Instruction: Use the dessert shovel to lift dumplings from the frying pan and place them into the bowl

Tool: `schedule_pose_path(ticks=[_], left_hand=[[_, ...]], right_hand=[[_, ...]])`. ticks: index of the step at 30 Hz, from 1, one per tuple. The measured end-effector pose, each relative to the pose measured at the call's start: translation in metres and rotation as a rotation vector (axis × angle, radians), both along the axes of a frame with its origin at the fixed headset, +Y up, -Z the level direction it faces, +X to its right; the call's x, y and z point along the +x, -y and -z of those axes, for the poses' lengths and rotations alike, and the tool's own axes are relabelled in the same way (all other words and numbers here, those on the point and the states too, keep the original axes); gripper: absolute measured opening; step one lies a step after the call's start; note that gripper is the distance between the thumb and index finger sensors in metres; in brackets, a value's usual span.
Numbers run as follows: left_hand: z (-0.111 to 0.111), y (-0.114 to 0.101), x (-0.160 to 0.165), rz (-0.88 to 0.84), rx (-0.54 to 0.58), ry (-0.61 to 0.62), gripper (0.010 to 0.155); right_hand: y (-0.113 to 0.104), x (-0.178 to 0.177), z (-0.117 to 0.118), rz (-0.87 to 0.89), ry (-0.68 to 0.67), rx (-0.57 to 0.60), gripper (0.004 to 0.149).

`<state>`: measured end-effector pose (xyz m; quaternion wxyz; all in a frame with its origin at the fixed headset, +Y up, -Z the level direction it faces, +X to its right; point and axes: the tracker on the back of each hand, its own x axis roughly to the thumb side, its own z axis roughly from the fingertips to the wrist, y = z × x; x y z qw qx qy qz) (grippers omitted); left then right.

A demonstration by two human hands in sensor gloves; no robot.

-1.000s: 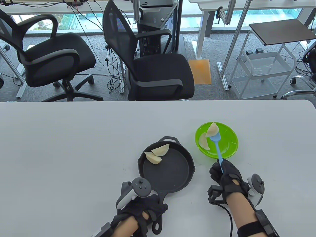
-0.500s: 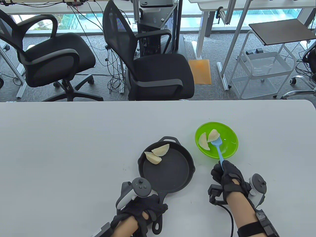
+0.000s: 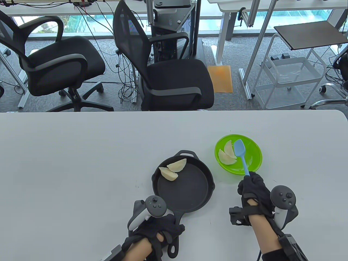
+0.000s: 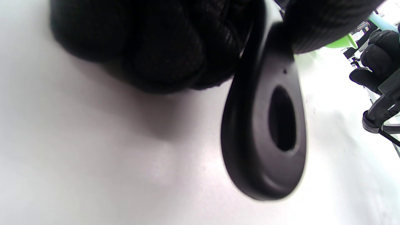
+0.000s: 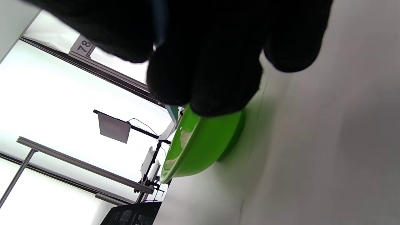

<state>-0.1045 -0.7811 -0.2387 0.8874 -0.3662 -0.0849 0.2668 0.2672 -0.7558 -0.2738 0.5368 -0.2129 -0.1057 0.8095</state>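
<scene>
The right hand [image 3: 254, 187] is gripping the blue dessert shovel [image 3: 242, 156] over the green bowl [image 3: 254, 161] containing two dumplings [image 3: 227, 153], while the left hand [image 3: 160, 231] is clasping the frying pan [image 3: 190, 190] handle, two dumplings remaining inside.

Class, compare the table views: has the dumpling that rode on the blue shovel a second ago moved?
Yes. The second dumpling has left the blue shovel and now lies in the green bowl, beside the first dumpling.
</scene>
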Motion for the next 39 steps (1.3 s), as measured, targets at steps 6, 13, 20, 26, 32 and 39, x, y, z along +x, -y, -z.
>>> schedule_pose_path(ticks=[6,13,20,26,32,39], left_hand=[[0.0,0.0,0.0,0.001,0.0,0.0,0.066],[0.0,0.0,0.0,0.001,0.0,0.0,0.066],[0.0,0.0,0.0,0.001,0.0,0.0,0.066],[0.0,0.0,0.0,0.001,0.0,0.0,0.066],[0.0,0.0,0.0,0.001,0.0,0.0,0.066],[0.0,0.0,0.0,0.001,0.0,0.0,0.066]], right_hand=[[-0.003,-0.008,0.003,-0.011,-0.085,0.087,0.06],[-0.01,-0.033,0.004,-0.092,-0.266,0.15,0.061],[-0.012,-0.066,0.002,-0.281,-0.449,0.193,0.058],[-0.012,-0.096,-0.002,-0.511,-0.572,0.222,0.057],[-0.01,-0.114,-0.006,-0.656,-0.615,0.247,0.056],[-0.012,-0.122,-0.009,-0.789,-0.598,0.278,0.055]])
